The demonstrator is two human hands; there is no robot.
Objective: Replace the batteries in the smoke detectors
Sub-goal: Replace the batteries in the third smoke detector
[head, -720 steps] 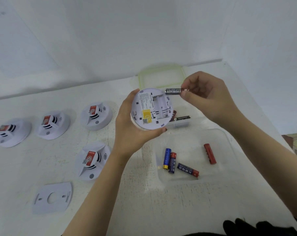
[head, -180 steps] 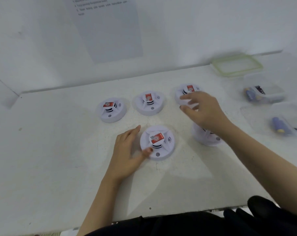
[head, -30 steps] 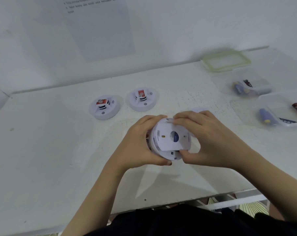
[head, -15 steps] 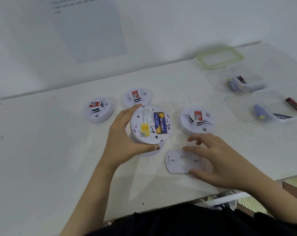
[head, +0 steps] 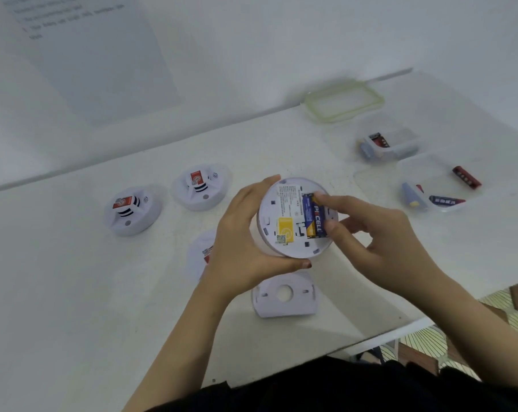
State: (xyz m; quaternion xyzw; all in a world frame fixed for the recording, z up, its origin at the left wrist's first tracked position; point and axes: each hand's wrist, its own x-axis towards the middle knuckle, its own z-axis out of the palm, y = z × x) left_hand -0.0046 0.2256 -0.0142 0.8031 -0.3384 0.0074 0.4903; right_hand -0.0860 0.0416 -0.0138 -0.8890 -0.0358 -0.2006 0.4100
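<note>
On the white table (head: 73, 292), out at nine o'clock from the person's hands, a first detector (head: 132, 211) sits dome up with a red sticker on top. Just right of it, toward ten o'clock, stands a second detector (head: 201, 185) of the same kind. A third detector (head: 198, 254) lies half hidden behind the left hand (head: 245, 233).

That hand grips the upturned detector (head: 274, 209) by its rim, thumb on the near edge and fingers round the far side, holding it above the middle of the table. In its open bay two blue-and-gold batteries lie side by side. The right hand (head: 379, 233) pinches the right battery (head: 317, 217), forefinger on its far end and thumb low on its side; the left battery (head: 308, 221) lies untouched. At six o'clock the loose back plate (head: 284, 295) lies flat.

At one o'clock, by the wall, lies a green-rimmed lid (head: 343, 102). At two o'clock a small clear box (head: 403, 138) holds a red-and-black battery (head: 378, 140) and a pale blue one (head: 365, 150), both blurred. At three o'clock a bigger clear tub (head: 439, 173) holds a pale battery with a yellow tip (head: 411, 195), a dark blue battery (head: 446, 200) and a red battery (head: 466, 177), the red one well apart from the other two.
</note>
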